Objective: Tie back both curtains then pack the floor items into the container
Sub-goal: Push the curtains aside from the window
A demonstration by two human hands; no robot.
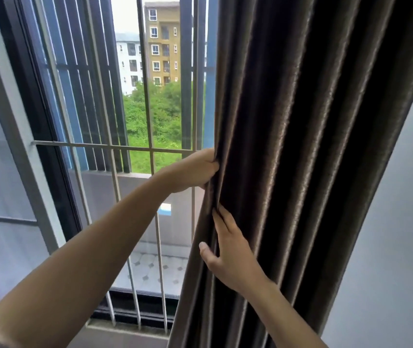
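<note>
dark brown pleated curtain (301,146), hanging gathered on the 3 o'clock side of the view, beside the grey wall (411,222). left hand (195,172), near centre: fingers curled round the curtain's leading edge, gripping it. right hand (228,257), at 6 o'clock from the left: fingers tucked into a pleat, thumb on the outer edge, pinching the fold. barred window (150,146) from 9 to 12 o'clock.

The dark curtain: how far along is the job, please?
Done: the curtain is drawn aside into folds. In hand: left hand and right hand grip its edge; no tie shows. Left: tying it, then the other curtain and floor items, both unseen.
</note>
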